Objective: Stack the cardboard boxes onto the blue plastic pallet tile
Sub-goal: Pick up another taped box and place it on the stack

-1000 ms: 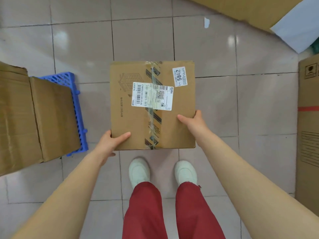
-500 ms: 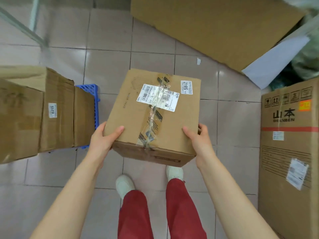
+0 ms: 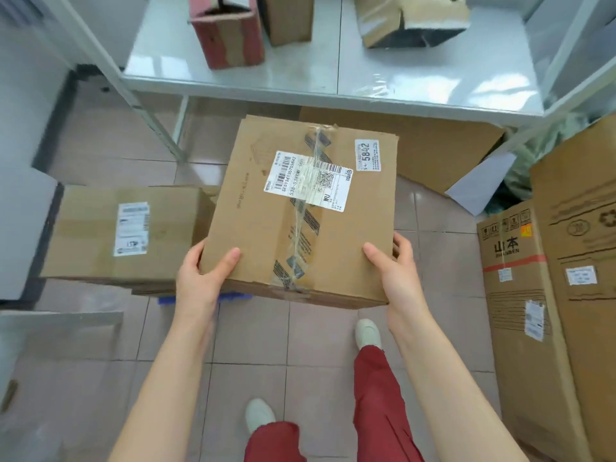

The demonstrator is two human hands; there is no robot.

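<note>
A taped brown cardboard box (image 3: 300, 211) — white shipping label on top, sticker reading 5842 — is gripped at its near corners by the left hand (image 3: 200, 281) and right hand (image 3: 398, 275). It is held above the floor, just right of a labelled box (image 3: 123, 235); a sliver of blue pallet tile (image 3: 233, 296) shows beneath its near edge.

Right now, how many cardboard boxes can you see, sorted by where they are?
In the hands: 1, the taped box.
On the floor at left: 1, the labelled box.
On the floor at right: 2, the Shanben box and the taller box.
On the shelf: 3.
Total: 7.
</note>
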